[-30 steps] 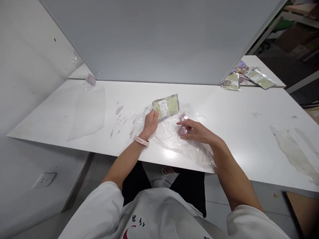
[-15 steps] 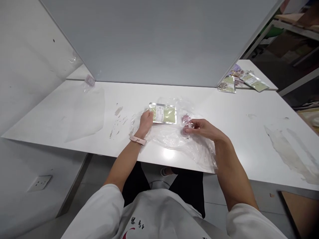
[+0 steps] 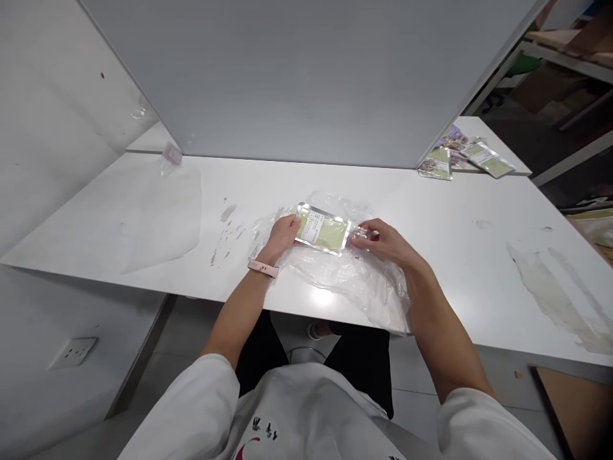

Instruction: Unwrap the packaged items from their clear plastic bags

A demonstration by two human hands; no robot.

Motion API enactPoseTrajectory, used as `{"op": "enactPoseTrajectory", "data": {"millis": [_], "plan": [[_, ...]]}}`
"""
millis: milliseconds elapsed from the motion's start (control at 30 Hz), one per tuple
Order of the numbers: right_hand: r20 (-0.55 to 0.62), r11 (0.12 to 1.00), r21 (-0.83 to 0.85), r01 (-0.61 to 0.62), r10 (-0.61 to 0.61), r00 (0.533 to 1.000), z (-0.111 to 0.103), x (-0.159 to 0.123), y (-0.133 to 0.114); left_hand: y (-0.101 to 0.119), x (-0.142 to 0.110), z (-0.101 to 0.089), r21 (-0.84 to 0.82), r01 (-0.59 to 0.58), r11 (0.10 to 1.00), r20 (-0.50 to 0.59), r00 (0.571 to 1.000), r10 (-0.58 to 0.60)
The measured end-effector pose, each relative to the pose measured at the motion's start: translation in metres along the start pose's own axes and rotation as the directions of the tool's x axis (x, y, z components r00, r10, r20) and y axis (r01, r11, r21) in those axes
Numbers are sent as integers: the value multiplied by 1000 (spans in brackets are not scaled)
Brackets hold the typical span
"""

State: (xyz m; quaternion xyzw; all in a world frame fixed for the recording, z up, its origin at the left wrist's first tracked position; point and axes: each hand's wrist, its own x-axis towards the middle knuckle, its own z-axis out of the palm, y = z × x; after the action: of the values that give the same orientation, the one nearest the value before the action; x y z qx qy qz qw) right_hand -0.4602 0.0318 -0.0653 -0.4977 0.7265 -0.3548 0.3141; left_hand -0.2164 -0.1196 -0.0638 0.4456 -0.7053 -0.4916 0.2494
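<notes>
A flat green pouch (image 3: 326, 234) with silver edges and a white label lies tilted over a crumpled clear plastic bag (image 3: 335, 273) on the white table. My left hand (image 3: 283, 235) is closed on the pouch's left end, thumb on top. At the pouch's right edge, my right hand (image 3: 383, 240) has its fingers pinched on the clear plastic. Only a trace of something pinkish shows under those fingertips; the rest is hidden by the hand and pouch.
A grey panel (image 3: 297, 83) stands upright along the table's back. More green and purple pouches (image 3: 486, 158) lie in a pile at the back right. A small pink packet (image 3: 172, 154) in clear wrap sits at the back left. Clear film (image 3: 165, 220) lies on the left.
The green pouch has shifted right and turned, its right end now lower and against my right hand. The pink piece at my right fingers has become mostly covered.
</notes>
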Motion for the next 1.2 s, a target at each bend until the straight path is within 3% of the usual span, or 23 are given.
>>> {"op": "enactPoseTrajectory", "data": {"millis": [167,367,567,667,733,833,933,1033,1200], "plan": [[144,987,-63,149,-139,980,8,-1,-5,-5,2,2,-24,-9,1000,-2,1000,9],[292,992,111,67,-97,952,10,-13,-14,-9,4,3,-58,-25,998,36,999,28],[295,978,196,77,-133,946,14,-18,-23,-5,3,2,-108,-34,994,27,999,37],[289,972,221,81,-145,946,7,-18,-19,-6,4,2,-176,-51,983,14,998,54],[235,972,227,56,-111,966,-5,-18,-11,-8,6,2,-189,-44,981,10,999,47],[1,952,305,14,-15,1000,-28,-19,3,-9,6,2,-170,-31,985,30,999,36],[-259,868,484,113,19,966,-40,-17,10,-7,5,3,-138,-28,990,57,998,36],[-312,808,550,210,-34,949,-25,-13,2,-3,2,5,-147,-40,988,92,994,54],[-36,795,601,85,-79,996,31,-5,-22,1,-2,9,-255,-95,962,179,973,143]]}}
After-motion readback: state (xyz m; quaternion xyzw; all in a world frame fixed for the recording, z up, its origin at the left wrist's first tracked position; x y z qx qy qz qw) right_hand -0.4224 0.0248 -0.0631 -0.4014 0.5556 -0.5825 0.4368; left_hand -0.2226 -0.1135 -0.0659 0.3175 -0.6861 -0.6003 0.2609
